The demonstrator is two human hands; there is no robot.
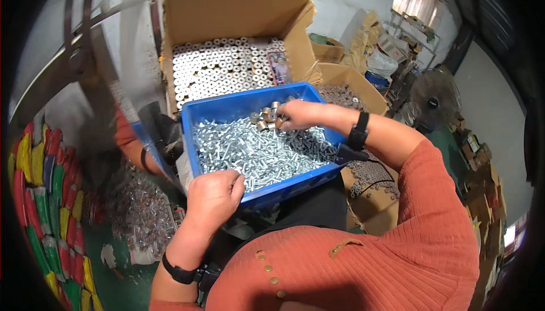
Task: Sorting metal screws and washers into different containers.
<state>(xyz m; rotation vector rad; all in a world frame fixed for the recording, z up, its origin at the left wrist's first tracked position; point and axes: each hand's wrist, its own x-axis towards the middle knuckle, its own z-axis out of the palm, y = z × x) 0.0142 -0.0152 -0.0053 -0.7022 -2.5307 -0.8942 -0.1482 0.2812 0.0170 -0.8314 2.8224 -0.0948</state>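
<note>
Two bare hands were recorded at a blue plastic bin (210, 119) that held a heap of silvery bolts (255, 152).

Right hand (299, 114): reached to the far side of the bin, fingers curled shut around a cluster of short metal sleeves (265, 116) that stuck out past the fingertips, just above the heap. A black band (358, 131) sat on the wrist behind the hand; the orange ribbed sleeve (431, 209) was pushed up the forearm.

Left hand (214, 195): closed in a loose fist at the near rim of the bin, knuckles up. Whether anything lay inside the fist could not be told. The bolts lay just beyond the knuckles. A black band (180, 275) circled this wrist as well.

Beyond the right fingertips: an open cardboard box (238, 15) packed with upright silvery tubes (221, 67), ends showing as rings, with a small photo card (279, 67) leaning at its right side.

Right of the bin: more cardboard boxes (346, 78) of small metal parts.

Left of the left fist, lower down: a pile of loose metal pieces (133, 209) and a row of coloured sacks (45, 197).

Far right, well apart from both hands: a standing fan (434, 98).
</note>
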